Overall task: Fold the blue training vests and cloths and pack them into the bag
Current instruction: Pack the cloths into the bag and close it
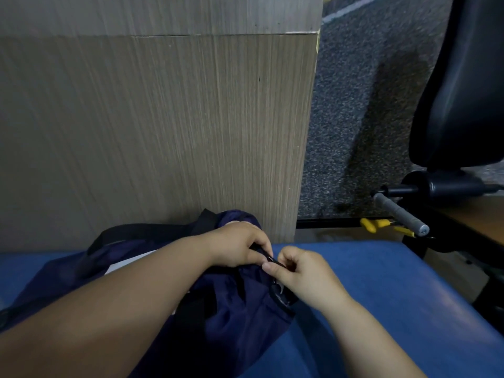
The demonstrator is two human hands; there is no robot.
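Observation:
A dark navy bag [240, 317] with black straps lies on a blue padded surface [381, 290], close to me. My left hand [240, 246] grips the bag's top edge, fingers curled over the fabric. Right beside it, my right hand [300, 274] pinches a small black pull or tab at the bag's opening, thumb against forefinger. A pale patch [128, 264] shows on the bag behind my left forearm. I see no loose vests or cloths; the bag's inside is hidden.
A wood-grain panel [163, 118] rises directly behind the bag. To the right are grey carpet [354, 105], a black office chair [461, 91], a grey-gripped lever [401, 214] and a yellow-handled tool [373, 223] on a low frame.

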